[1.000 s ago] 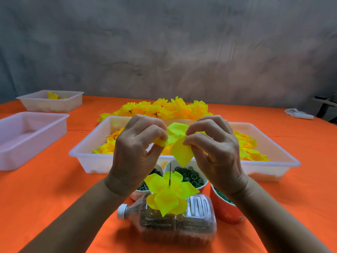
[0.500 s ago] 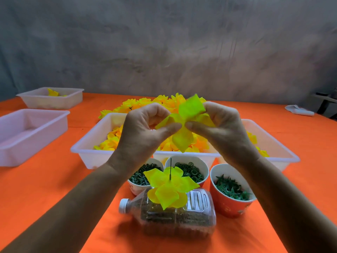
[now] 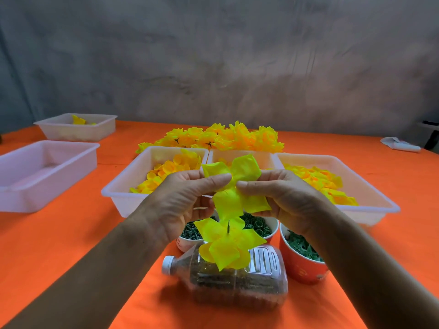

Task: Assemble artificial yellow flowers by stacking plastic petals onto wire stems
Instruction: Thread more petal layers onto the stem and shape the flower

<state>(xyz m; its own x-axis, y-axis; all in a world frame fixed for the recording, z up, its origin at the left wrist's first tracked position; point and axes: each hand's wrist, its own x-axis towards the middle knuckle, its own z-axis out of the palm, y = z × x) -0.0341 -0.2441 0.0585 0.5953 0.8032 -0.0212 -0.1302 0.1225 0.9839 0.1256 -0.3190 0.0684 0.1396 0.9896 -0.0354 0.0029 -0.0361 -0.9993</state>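
The left hand [image 3: 183, 200] and right hand [image 3: 282, 198] each pinch the yellow petal layer [image 3: 234, 186] between thumb and fingers; the layer spans both grips, spread flat. It sits directly above the wire stem [image 3: 228, 226], not touching its tip. The stem stands upright through stacked petals [image 3: 225, 245] on the bottle [image 3: 237, 281], which lies on the orange bench [image 3: 59, 245].

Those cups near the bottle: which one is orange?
The right-hand cup, holding green pieces. The other two cups, left and middle, are white.
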